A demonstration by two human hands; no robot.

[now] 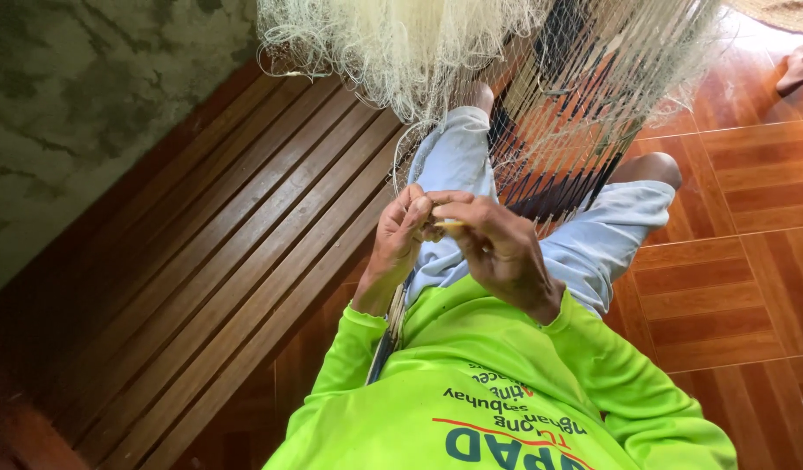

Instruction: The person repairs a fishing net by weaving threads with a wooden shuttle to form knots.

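Observation:
A pale fishing net [471,52] hangs bunched in front of me and spreads down over my lap. My left hand [399,239] pinches net strands at the lower edge of the mesh, fingers closed. My right hand [497,248] meets it, fingers closed on a small yellowish netting needle [449,225] between the two hands. I sit with knees bent, in light blue shorts [593,235] and a bright green long-sleeved shirt [506,392].
A dark wooden slatted bench [218,278] runs along my left, against a mottled grey-green wall [79,113]. Reddish wood-pattern floor tiles [732,287] lie to the right. Another person's bare foot [800,68] shows at the top right corner.

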